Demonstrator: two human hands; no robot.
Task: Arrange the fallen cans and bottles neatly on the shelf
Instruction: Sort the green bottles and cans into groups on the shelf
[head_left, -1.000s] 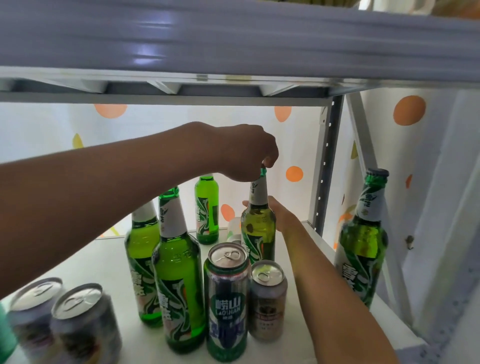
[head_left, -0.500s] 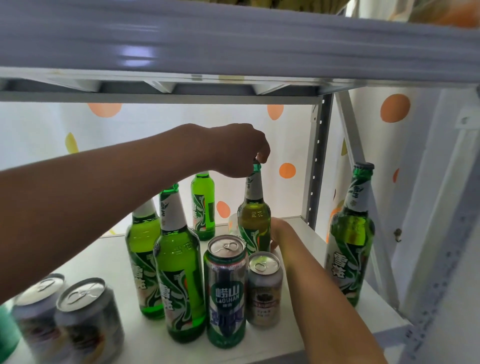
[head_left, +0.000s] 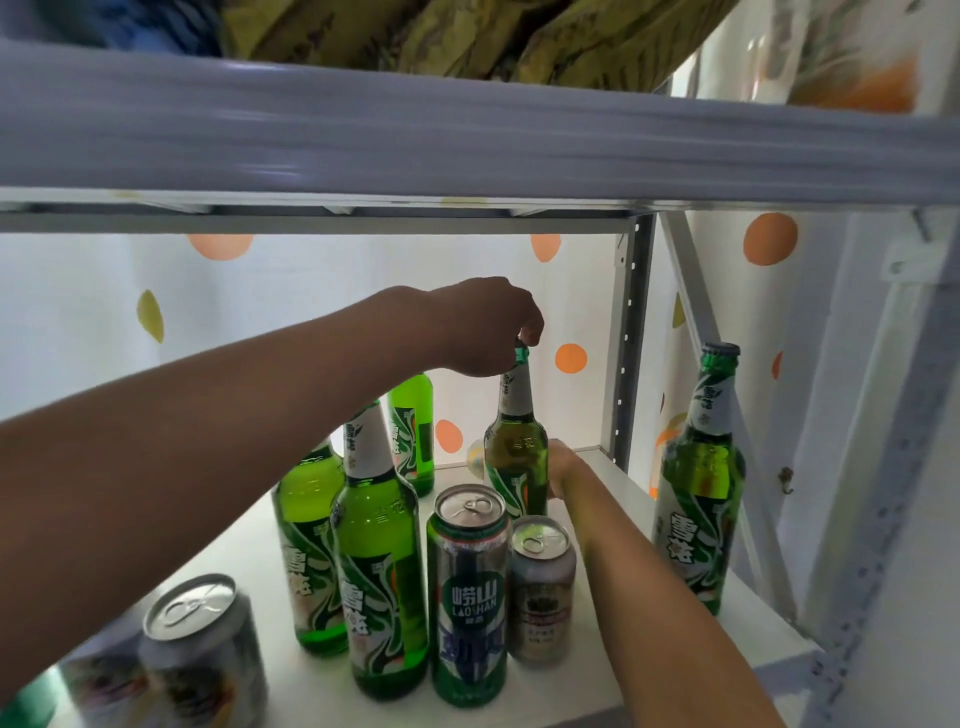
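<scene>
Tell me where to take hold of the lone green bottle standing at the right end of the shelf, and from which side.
Grip the lone bottle round its narrow neck, just below the cap, coming from the front. It stands upright near the shelf edge with its neck clear, while the frame upright crowds it behind.

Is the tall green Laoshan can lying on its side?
No, the Laoshan can stands upright on the shelf, pull-tab up, beside a shorter can.

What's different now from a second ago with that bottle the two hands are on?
The right hand has slid down from the green bottle's shoulder to its lower body; the bottle now stands lower, seemingly set on the shelf. The left hand still pinches its cap. The tall Laoshan can, the small can and the other bottles stayed put.
</scene>
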